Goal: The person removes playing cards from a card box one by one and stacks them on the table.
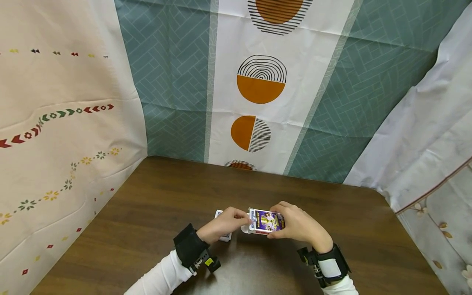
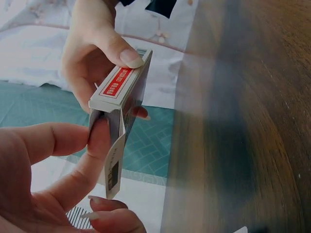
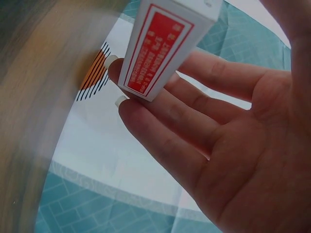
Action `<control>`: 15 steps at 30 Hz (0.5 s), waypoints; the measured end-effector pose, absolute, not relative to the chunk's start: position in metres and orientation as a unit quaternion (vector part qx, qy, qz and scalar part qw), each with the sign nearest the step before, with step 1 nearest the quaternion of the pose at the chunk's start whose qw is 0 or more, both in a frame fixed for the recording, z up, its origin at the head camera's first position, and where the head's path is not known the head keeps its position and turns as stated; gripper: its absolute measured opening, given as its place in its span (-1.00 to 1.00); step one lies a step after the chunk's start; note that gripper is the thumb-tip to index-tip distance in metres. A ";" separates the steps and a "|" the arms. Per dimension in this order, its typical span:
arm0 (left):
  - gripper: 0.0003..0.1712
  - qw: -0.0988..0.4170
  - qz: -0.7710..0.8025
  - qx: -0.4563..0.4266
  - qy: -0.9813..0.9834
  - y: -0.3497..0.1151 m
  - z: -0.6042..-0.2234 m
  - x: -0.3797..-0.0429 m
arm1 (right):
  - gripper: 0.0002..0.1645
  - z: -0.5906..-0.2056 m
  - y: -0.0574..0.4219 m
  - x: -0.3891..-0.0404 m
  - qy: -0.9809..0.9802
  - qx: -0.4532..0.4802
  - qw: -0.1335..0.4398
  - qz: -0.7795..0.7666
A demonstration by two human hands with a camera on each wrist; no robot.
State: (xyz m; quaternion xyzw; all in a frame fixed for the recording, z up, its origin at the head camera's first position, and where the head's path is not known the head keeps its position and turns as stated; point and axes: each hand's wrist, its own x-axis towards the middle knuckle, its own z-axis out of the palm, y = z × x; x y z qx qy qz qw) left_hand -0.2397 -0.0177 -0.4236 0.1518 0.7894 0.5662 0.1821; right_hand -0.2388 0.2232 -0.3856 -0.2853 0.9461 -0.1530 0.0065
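Note:
A purple and yellow playing card box (image 1: pixel 271 221) is held above the table, its open end facing left. My right hand (image 1: pixel 300 223) grips its right end, thumb on one narrow side and fingers on the other. At the open end, my left hand (image 1: pixel 226 224) pinches the box's edge, with one fingertip inside the opening in the left wrist view. A loose end flap (image 2: pixel 115 167) hangs out beside those fingers. A red label shows on the box's narrow side (image 3: pixel 158 53) in the right wrist view. The box's contents are hidden. A stack of playing cards (image 1: pixel 225 237) lies partly behind my left hand.
The brown wooden table (image 1: pixel 166 192) extends around both hands. A patterned green and white cloth (image 1: pixel 177 82) hangs behind its far edge, with pale cloths (image 1: pixel 73 123) along the left and right sides. A strapped camera sits on each wrist.

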 end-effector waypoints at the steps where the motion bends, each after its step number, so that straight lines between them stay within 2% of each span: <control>1: -0.73 0.178 0.568 0.154 0.789 -0.019 -0.424 -0.240 | -0.25 -0.386 0.224 -0.239 0.945 -0.289 0.005 -0.155; 7: -0.74 0.146 0.580 0.149 0.788 -0.035 -0.426 -0.236 | -0.30 -0.388 0.227 -0.239 0.943 -0.293 -0.001 -0.159; 15: -0.79 0.081 0.622 0.079 0.775 -0.051 -0.427 -0.236 | -0.29 -0.387 0.229 -0.242 0.944 -0.289 -0.006 -0.158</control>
